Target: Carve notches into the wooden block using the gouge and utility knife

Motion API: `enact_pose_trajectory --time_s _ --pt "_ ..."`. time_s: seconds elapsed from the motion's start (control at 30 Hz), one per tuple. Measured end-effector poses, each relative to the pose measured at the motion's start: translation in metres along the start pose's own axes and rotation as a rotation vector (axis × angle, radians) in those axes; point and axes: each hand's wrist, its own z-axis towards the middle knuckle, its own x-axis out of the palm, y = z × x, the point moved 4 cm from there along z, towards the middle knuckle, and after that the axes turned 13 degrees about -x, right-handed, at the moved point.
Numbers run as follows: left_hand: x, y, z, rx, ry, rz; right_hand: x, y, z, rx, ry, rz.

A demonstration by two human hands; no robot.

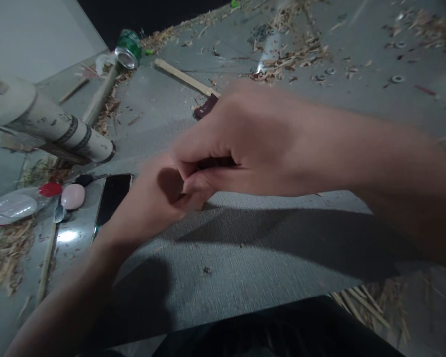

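Note:
My right hand (256, 139) reaches in from the right, its fingers curled and its thumb pressed in over my left hand. Whatever the right hand grips is hidden, with only a dark gap showing between thumb and fingers. My left hand (159, 186) comes from the lower left; its fingers are covered by the right hand. Just beyond the hands a dark brown piece (206, 106) peeks out, its kind unclear. A pale wooden strip (182, 77) runs from beside it toward the upper left; whether the two are joined cannot be told.
On the grey table (223, 277) lie a phone (113, 198), a plastic bottle (13, 206) with a red cap and a pink rounded object (73, 197). A white cylinder (59, 121) and a green can (129, 48) are at left. Shavings (297, 54) and washers (397, 79) are scattered behind.

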Motion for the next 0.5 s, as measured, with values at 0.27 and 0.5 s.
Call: enact_pose_trajectory --time_s 0.27,0.5 --pt "0.003 -0.004 -0.002 0.054 -0.155 0.104 0.005 -0.007 -0.001 0.002 -0.053 0.098" --pt "0.004 -0.003 0.0 0.085 -0.133 0.128 0.006 -0.011 -0.005 -0.073 -0.08 0.127"
